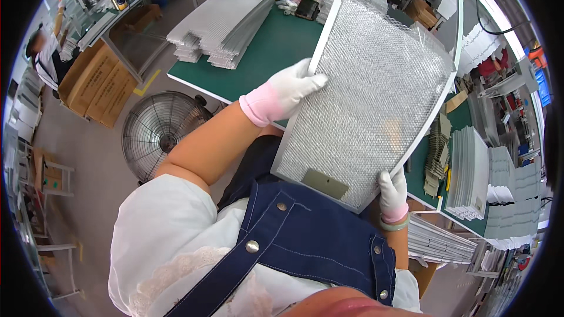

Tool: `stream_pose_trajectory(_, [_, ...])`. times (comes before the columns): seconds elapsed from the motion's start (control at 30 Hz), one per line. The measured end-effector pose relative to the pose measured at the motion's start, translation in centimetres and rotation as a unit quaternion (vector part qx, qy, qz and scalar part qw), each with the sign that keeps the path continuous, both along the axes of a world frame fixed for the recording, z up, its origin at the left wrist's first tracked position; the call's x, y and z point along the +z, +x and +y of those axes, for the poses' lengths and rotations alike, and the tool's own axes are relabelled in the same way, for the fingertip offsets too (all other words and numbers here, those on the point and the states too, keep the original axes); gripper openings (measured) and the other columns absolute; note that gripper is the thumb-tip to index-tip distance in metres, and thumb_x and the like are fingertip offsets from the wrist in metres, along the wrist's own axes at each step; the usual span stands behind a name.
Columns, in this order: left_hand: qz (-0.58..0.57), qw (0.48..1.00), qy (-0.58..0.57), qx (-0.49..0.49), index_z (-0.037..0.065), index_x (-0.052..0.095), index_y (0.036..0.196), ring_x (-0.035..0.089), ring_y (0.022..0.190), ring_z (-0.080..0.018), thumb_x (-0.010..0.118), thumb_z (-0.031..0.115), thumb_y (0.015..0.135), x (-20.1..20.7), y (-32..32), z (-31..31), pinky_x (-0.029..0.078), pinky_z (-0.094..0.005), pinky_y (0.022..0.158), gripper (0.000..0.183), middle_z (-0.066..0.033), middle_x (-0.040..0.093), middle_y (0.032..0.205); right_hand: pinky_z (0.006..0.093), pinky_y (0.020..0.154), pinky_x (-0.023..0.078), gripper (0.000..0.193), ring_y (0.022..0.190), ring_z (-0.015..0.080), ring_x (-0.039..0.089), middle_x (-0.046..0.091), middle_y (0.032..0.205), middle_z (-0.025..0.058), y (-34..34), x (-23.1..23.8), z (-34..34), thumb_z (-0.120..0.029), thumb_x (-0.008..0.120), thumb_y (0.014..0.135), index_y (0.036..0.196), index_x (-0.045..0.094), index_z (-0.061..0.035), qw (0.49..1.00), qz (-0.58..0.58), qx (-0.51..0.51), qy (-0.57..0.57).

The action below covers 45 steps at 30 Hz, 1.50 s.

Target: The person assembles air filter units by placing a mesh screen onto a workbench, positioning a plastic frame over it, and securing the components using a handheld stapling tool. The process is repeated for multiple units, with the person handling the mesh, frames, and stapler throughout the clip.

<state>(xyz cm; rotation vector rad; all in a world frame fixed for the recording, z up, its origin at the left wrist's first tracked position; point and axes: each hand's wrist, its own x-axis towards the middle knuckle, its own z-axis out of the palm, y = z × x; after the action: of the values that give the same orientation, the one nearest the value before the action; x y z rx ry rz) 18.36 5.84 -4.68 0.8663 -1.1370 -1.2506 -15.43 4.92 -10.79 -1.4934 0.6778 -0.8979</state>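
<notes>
A rectangular metal mesh filter [364, 100] with a pale metal frame is tilted up in front of my body. My left hand [292, 89], in a white glove with a pink cuff, grips its left edge, thumb lying over the mesh. Lower down on the right edge, my right hand [392, 192], gloved the same way, is closed round the frame. A small grey-olive plate [326, 183] sits at the filter's near edge. Along the far edge, loose mesh shows and I see no clear frame strip. The fingers behind the panel are hidden.
A green worktable [288, 41] carries a stack of mesh sheets [226, 20], a pile of olive metal plates [436, 152] and stacked white frame strips [468, 170]. A floor fan [166, 135] stands left, near cardboard boxes [97, 85]. Another person [50, 53] is far left.
</notes>
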Motion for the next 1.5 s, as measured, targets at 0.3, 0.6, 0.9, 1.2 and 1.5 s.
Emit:
stream_pose_trajectory(0.3, [-0.116, 0.992, -0.027, 0.029, -0.005, 0.046, 0.134, 0.055, 0.110, -0.0129, 0.055, 0.020, 0.101, 2.2, 1.3, -1.3, 0.044, -0.0303, 0.100, 0.042, -0.0078, 0.058, 0.122, 0.0352, 0.107, 0.037, 0.056, 0.122, 0.0190, 0.051, 0.053, 0.135, 0.0103, 0.3, 1.0, 0.6, -0.015, 0.057, 0.095, 0.143, 0.035, 0.0048, 1.000, 0.010, 0.003, -0.019])
stream_pose_trajectory(0.6, [0.001, 0.996, -0.063, 0.064, -0.003, 0.046, 0.135, 0.056, 0.111, -0.0148, 0.054, 0.018, 0.100, 4.3, 0.9, -2.4, 0.044, -0.0315, 0.101, 0.041, -0.0093, 0.058, 0.124, 0.0353, 0.106, 0.037, 0.057, 0.121, 0.0203, 0.051, 0.052, 0.135, 0.0125, 0.6, 1.7, 1.0, -0.020, 0.058, 0.096, 0.141, 0.036, 0.0073, 0.999, 0.032, 0.007, -0.027])
stream_pose_trajectory(0.9, [-0.027, 0.993, -0.099, 0.063, -0.004, 0.046, 0.134, 0.056, 0.110, -0.0121, 0.053, 0.020, 0.101, 5.5, 1.7, -1.9, 0.044, -0.0296, 0.099, 0.041, -0.0075, 0.059, 0.121, 0.0354, 0.103, 0.039, 0.059, 0.116, 0.0211, 0.054, 0.056, 0.129, 0.0139, 0.4, 2.4, 1.6, -0.026, 0.060, 0.096, 0.138, 0.038, 0.0083, 0.996, 0.066, 0.008, -0.065])
stream_pose_trajectory(1.2, [0.122, 0.986, -0.082, 0.071, -0.002, 0.048, 0.136, 0.057, 0.114, -0.0141, 0.055, 0.021, 0.101, 6.5, 2.3, -1.7, 0.044, -0.0296, 0.101, 0.043, -0.0073, 0.059, 0.127, 0.0379, 0.106, 0.037, 0.058, 0.121, 0.0259, 0.052, 0.056, 0.131, 0.0167, 0.9, 3.5, 2.5, -0.026, 0.060, 0.096, 0.137, 0.039, 0.0094, 0.988, 0.080, 0.041, -0.123])
stream_pose_trajectory(1.5, [0.065, 0.995, -0.070, 0.021, -0.003, 0.055, 0.130, 0.061, 0.110, -0.0163, 0.064, 0.017, 0.095, 6.9, 2.5, -1.2, 0.046, -0.0335, 0.101, 0.041, -0.0084, 0.065, 0.120, 0.0375, 0.104, 0.039, 0.057, 0.118, 0.0266, 0.055, 0.058, 0.127, 0.0182, 0.8, 4.0, 2.0, -0.027, 0.059, 0.096, 0.135, 0.041, 0.0102, 0.984, 0.115, 0.040, -0.129])
